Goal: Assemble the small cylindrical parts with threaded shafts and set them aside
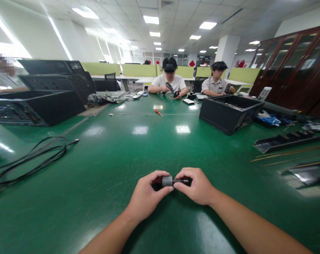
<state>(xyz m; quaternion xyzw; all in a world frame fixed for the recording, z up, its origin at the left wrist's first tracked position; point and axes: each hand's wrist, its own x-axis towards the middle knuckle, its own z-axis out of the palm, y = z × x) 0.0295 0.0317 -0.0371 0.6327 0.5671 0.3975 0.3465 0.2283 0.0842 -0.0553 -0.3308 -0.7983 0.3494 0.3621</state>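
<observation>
Just above the green table, my left hand has thumb and fingers closed around a small silver cylinder that looks like an electric motor. A thin dark shaft with a ridged, screw-like part sticks out of its right end. My right hand pinches that shaft close to the cylinder, thumb below and fingers above. The shaft's tip points right, into the gap of the right hand. The far left end of the motor is partly hidden by my left fingers.
Black computer cases stand at the right and left. A coiled black cable lies left. An orange screwdriver rests mid-table. Thin rods and a dark metal tray lie right. Across sits a person with a power drill.
</observation>
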